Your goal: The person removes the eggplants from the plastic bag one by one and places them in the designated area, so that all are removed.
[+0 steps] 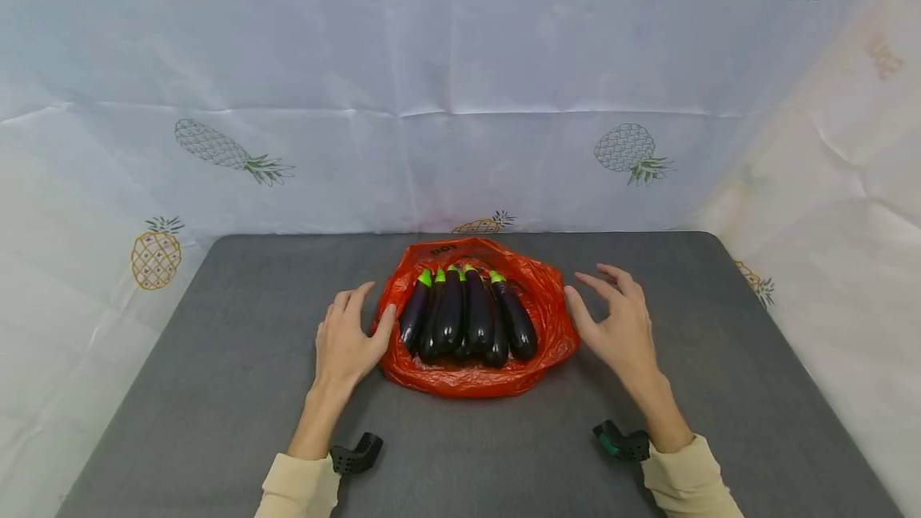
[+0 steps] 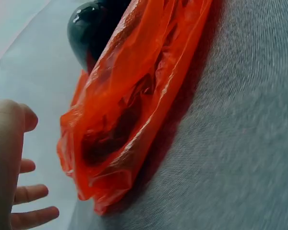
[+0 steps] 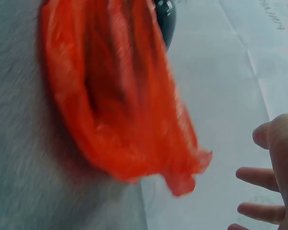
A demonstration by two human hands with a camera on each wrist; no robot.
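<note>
Several glossy dark-purple eggplants (image 1: 475,318) with green caps lie side by side, caps pointing away, inside a red plastic bag (image 1: 468,382) whose mouth is spread wide around them. At the bag's left edge is my left hand (image 1: 350,342), fingers spread and thumb close to the rim. My right hand (image 1: 615,322) hovers beside the right edge with thumb and fingers apart. Neither hand grips anything. In the left wrist view the crumpled bag (image 2: 120,124) stands beside the loosely extended fingers. The right wrist view shows the bag's side (image 3: 120,120) apart from the fingers (image 3: 261,177).
The grey tabletop (image 1: 237,366) extends to both sides and in front of the bag. Behind it hangs a white cloth (image 1: 460,166) printed with pineapples. Black wrist mounts (image 1: 357,454) are worn on both forearms below the cream sleeves.
</note>
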